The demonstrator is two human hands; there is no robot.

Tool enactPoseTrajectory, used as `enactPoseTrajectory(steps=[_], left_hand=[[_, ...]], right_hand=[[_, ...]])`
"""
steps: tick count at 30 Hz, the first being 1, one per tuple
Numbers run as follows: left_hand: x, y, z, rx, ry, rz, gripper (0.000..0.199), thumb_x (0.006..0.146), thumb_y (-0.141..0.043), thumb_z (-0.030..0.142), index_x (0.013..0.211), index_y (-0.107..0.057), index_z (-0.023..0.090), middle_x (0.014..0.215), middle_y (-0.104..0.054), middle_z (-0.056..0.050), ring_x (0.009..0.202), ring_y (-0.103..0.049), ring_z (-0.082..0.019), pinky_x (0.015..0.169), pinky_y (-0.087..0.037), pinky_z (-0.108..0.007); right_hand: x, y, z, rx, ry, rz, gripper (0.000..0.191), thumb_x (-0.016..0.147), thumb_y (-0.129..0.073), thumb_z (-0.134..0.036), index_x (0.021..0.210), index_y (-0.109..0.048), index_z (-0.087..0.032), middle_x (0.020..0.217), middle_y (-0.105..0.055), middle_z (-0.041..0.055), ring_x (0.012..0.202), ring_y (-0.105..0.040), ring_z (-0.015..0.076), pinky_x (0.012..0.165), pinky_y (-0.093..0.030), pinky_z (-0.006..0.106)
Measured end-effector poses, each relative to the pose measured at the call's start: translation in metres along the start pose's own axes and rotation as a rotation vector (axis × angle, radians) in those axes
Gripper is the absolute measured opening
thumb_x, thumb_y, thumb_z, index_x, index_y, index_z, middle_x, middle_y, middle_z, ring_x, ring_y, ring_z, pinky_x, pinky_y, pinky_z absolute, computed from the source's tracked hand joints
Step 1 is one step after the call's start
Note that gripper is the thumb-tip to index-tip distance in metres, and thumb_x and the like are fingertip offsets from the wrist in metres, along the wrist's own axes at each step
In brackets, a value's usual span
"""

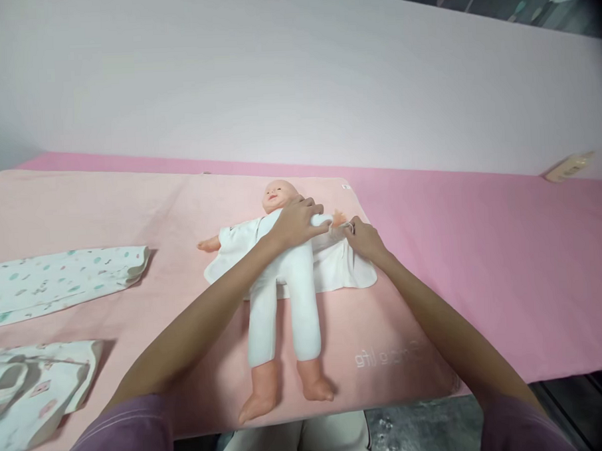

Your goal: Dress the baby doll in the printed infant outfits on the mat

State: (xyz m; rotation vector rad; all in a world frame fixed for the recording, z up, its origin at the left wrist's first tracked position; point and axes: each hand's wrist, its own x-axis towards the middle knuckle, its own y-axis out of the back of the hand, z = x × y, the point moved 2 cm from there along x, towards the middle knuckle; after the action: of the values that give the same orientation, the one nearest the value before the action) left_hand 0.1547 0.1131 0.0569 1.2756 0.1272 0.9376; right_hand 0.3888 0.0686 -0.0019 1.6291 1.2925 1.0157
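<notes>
A baby doll (283,263) with a white cloth body lies face up, its head away from me and its feet toward me. Spread beneath it is a white baby shirt (339,267), whose sleeve covers the doll's arm on the left. Across the doll's chest reaches my left hand (298,223), closed with thumb and fingers around its other upper arm. My right hand (365,239) pinches the shirt's sleeve edge beside the doll's small hand (339,217). How far that sleeve covers the doll's fingers is hard to make out.
A peach mat (180,204) with faint lettering lies under the doll on a pink surface (482,264). Folded printed cloth (64,282) and another printed garment (44,396) lie at the left. A pale bottle (570,167) is by the wall at the far right.
</notes>
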Motion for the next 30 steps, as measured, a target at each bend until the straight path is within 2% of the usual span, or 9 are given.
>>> enactPoseTrajectory(steps=[4,10,15,18,22,24,26,28,30], left_hand=[[-0.005,0.004,-0.003,0.033,-0.026,-0.080,0.044,0.098,-0.057,0.060,0.101,-0.077,0.021,0.105,-0.068,-0.012,0.106,-0.057,-0.033,0.100,-0.042,-0.050],[0.021,-0.033,0.015,0.191,0.008,-0.210,0.040,0.101,-0.056,0.047,0.121,-0.076,0.020,0.118,-0.069,-0.018,0.119,-0.057,-0.038,0.106,-0.040,-0.056],[-0.004,-0.025,0.003,0.065,0.002,0.004,0.038,0.099,-0.048,0.020,0.131,-0.070,0.020,0.132,-0.065,-0.016,0.127,-0.054,-0.033,0.112,-0.041,-0.051],[-0.014,-0.020,0.000,-0.043,0.055,0.090,0.049,0.092,-0.041,0.006,0.129,-0.069,0.021,0.129,-0.068,-0.013,0.128,-0.054,-0.031,0.112,-0.042,-0.050],[-0.021,-0.006,0.000,-0.126,0.018,0.089,0.053,0.088,-0.041,0.007,0.133,-0.065,0.020,0.135,-0.066,-0.012,0.129,-0.055,-0.030,0.113,-0.042,-0.049],[-0.041,0.017,-0.018,-0.138,0.009,0.111,0.047,0.094,-0.039,0.014,0.135,-0.063,0.021,0.138,-0.065,-0.011,0.130,-0.055,-0.029,0.116,-0.041,-0.048],[-0.076,0.046,-0.055,-0.081,0.079,0.123,0.041,0.100,-0.039,0.025,0.132,-0.064,0.023,0.135,-0.066,-0.010,0.128,-0.056,-0.030,0.116,-0.041,-0.048],[-0.119,0.073,-0.100,0.017,0.163,0.047,0.039,0.101,-0.044,0.035,0.134,-0.064,0.025,0.140,-0.065,-0.010,0.132,-0.053,-0.032,0.118,-0.039,-0.051],[-0.157,0.090,-0.140,0.068,0.318,-0.046,0.048,0.096,-0.055,0.048,0.139,-0.062,0.027,0.147,-0.061,-0.011,0.137,-0.049,-0.038,0.114,-0.041,-0.056]], right_hand=[[0.002,0.015,0.004,0.183,-0.031,0.096,0.016,0.101,-0.046,-0.037,0.090,-0.050,-0.026,0.083,-0.067,0.0039,0.073,-0.060,0.0240,0.066,-0.039,0.032],[-0.012,0.025,-0.028,0.249,0.154,0.121,0.017,0.101,-0.047,-0.038,0.088,-0.048,-0.026,0.073,-0.061,-0.0007,0.069,-0.055,0.0209,0.064,-0.034,0.030],[-0.025,0.022,-0.023,0.056,0.083,0.090,0.018,0.100,-0.048,-0.035,0.087,-0.054,-0.025,0.078,-0.065,0.0037,0.068,-0.054,0.0221,0.064,-0.030,0.031],[-0.023,0.010,-0.044,0.076,0.097,0.112,0.019,0.100,-0.048,-0.035,0.086,-0.056,-0.025,0.079,-0.066,0.0039,0.071,-0.057,0.0225,0.065,-0.031,0.031],[-0.017,0.002,-0.075,0.128,0.182,0.135,0.020,0.101,-0.052,-0.037,0.086,-0.057,-0.024,0.082,-0.068,0.0042,0.077,-0.060,0.0228,0.069,-0.035,0.032],[-0.022,0.009,-0.064,0.145,0.243,0.139,0.027,0.104,-0.050,-0.042,0.085,-0.057,-0.024,0.085,-0.068,0.0054,0.083,-0.061,0.0237,0.074,-0.040,0.033],[-0.035,0.020,-0.036,0.175,0.314,0.155,0.029,0.106,-0.047,-0.045,0.091,-0.061,-0.024,0.097,-0.070,0.0080,0.095,-0.062,0.0255,0.085,-0.046,0.036],[-0.052,0.029,-0.001,0.189,0.351,0.154,0.026,0.105,-0.048,-0.043,0.110,-0.064,-0.024,0.116,-0.070,0.0108,0.108,-0.062,0.0281,0.094,-0.048,0.040],[-0.064,0.031,0.023,0.152,0.350,0.102,0.032,0.102,-0.051,-0.043,0.124,-0.063,-0.024,0.124,-0.069,0.0122,0.111,-0.061,0.0308,0.092,-0.050,0.042]])
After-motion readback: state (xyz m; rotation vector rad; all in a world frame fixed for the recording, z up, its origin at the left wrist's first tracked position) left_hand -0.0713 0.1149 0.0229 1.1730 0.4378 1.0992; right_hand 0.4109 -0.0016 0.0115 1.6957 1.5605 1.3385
